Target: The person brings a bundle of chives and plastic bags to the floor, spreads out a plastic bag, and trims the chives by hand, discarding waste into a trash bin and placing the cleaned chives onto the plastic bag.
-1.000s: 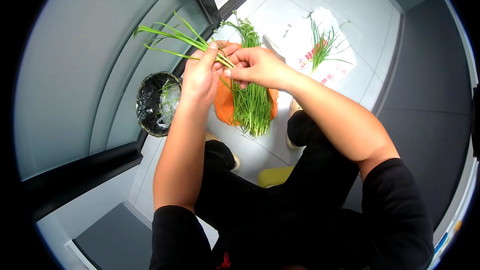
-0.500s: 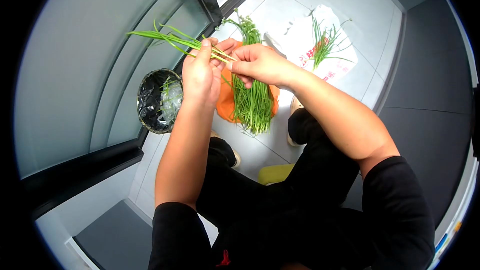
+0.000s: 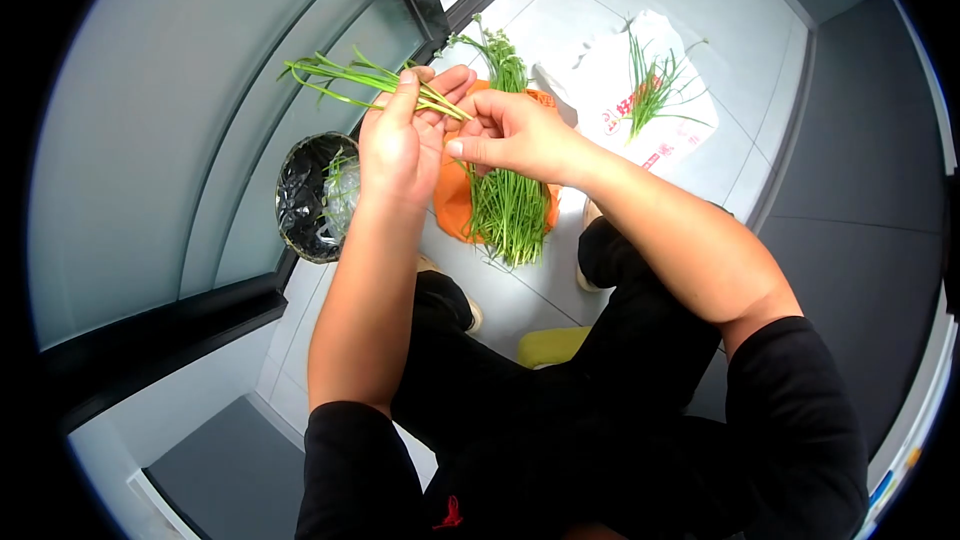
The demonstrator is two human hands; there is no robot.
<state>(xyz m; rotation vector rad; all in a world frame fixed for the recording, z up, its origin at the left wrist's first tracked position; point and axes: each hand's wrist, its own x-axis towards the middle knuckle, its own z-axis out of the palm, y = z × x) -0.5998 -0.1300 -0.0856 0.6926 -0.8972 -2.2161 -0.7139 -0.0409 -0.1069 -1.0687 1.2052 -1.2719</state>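
Observation:
My left hand [image 3: 405,130] holds a small bunch of garlic chives [image 3: 345,75] under its thumb, across the upturned palm. The leaf tips hang out to the left, and the pale stem ends point right. At those stem ends is my right hand [image 3: 515,135], its thumb apart from the curled fingers, with nothing visible between them. Below both hands, a large pile of garlic chives [image 3: 508,215] lies on an orange bag [image 3: 453,205] on the floor. The hands hide part of the pile.
A bin [image 3: 290,210] lined with a black bag stands left, with green scraps and clear plastic inside. On the right, a white plastic bag [image 3: 590,80] with red print lies under a few loose chives [image 3: 652,90]. A frosted glass panel [image 3: 200,120] rises at left.
My right thumb has parted from the fingers and moved off the stem ends. The bunch in my left hand has shifted a little to the right.

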